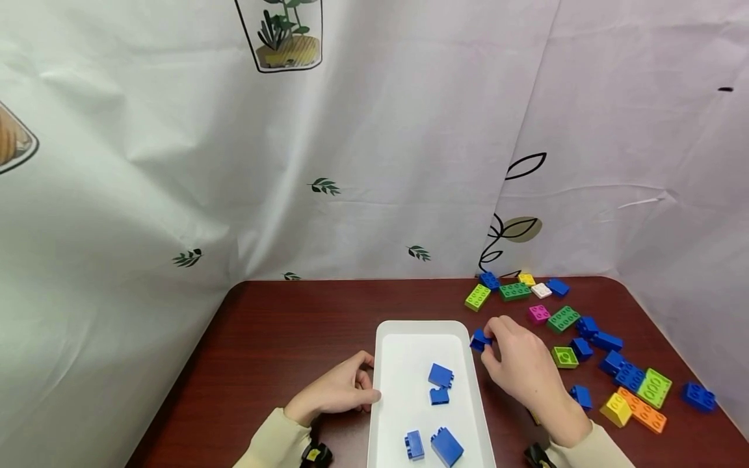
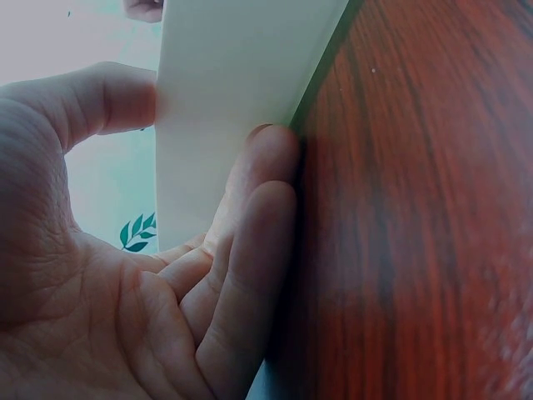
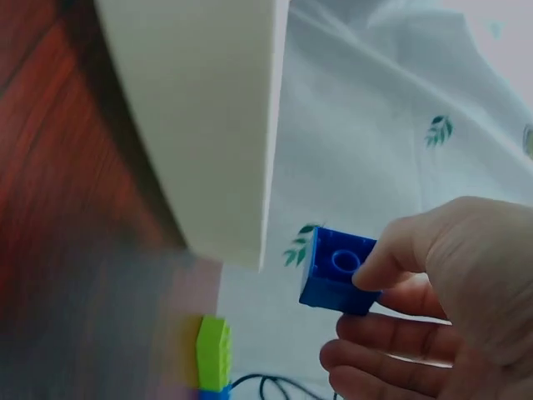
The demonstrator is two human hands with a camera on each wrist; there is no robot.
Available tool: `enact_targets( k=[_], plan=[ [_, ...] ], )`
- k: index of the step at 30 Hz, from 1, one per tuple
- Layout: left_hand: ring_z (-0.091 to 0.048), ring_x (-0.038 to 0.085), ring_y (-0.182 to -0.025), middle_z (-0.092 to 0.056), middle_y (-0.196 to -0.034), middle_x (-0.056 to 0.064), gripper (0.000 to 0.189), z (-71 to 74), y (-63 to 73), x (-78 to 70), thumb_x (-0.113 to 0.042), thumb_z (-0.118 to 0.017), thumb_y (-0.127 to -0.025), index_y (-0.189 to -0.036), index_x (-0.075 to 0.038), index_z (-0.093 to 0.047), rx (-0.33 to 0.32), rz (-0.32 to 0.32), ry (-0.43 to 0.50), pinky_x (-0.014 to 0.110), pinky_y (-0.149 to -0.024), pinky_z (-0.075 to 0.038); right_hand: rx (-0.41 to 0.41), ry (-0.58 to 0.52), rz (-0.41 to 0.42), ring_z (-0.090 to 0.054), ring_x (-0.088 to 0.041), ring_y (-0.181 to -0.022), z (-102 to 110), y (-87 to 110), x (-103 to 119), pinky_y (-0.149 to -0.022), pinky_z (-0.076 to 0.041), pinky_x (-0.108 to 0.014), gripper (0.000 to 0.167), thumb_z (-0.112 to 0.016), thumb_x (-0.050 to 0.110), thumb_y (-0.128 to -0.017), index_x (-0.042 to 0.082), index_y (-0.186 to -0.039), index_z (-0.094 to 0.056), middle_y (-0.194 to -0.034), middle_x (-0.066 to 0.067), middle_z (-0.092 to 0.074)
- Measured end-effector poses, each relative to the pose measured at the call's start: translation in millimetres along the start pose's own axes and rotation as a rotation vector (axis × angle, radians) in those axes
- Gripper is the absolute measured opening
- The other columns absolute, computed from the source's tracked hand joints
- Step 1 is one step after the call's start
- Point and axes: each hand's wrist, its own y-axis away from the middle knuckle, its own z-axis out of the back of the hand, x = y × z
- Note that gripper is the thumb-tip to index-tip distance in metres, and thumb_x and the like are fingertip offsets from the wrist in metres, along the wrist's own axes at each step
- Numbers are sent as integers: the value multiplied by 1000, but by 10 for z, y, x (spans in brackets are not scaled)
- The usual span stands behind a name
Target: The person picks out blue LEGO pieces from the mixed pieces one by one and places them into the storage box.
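My right hand [image 1: 519,359] pinches a small blue toy brick [image 3: 340,271] between thumb and fingers. Its hollow underside faces the right wrist camera. In the head view that brick is just off the right rim of a white tray [image 1: 404,344]. My left hand [image 1: 342,385] steadies the tray's left side, thumb at the rim and curled fingers against the outer wall [image 2: 212,108]. Inside the tray lie several blue bricks, among them one [image 1: 441,376] near the middle and a larger one [image 1: 447,446] toward the front.
Loose bricks spread over the table's right side: green [image 1: 564,318], pink [image 1: 539,314], orange [image 1: 642,411], yellow [image 1: 616,409] and several blue. A lime brick [image 1: 478,297] lies near the back edge. Behind the dark red table [image 1: 292,325] hangs a pale printed curtain [image 1: 374,130].
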Motion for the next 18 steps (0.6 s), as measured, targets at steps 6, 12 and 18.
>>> enact_targets(
  k=[6, 12, 18],
  plan=[
    [-64, 15, -60, -63, -70, 1, 50, -1, -2, -9, -16, -74, -87, -128, -3, -48, 0, 0, -3, 25, -58, -50, 125, -46, 0, -48, -4, -66, 47, 55, 196, -61, -48, -20, 28, -86, 12, -78, 20, -94, -65, -88, 6, -63],
    [-64, 15, -59, -63, -70, 1, 51, 6, -9, 0, -15, -74, -87, -128, -2, -47, 2, -4, -1, 24, -58, -51, 210, -116, 36, -49, -1, -69, 20, 122, 355, -63, -48, -18, 28, -86, 14, -79, 26, -91, -64, -85, 15, -59],
    [-64, 15, -59, -63, -70, 1, 51, 0, -3, 4, -15, -74, -87, -128, -2, -47, -4, -2, 4, 24, -58, -51, 272, -166, 93, -57, -1, -75, -43, 201, 463, -70, -54, -18, 28, -86, 17, -79, 29, -91, -64, -86, 19, -61]
  ],
)
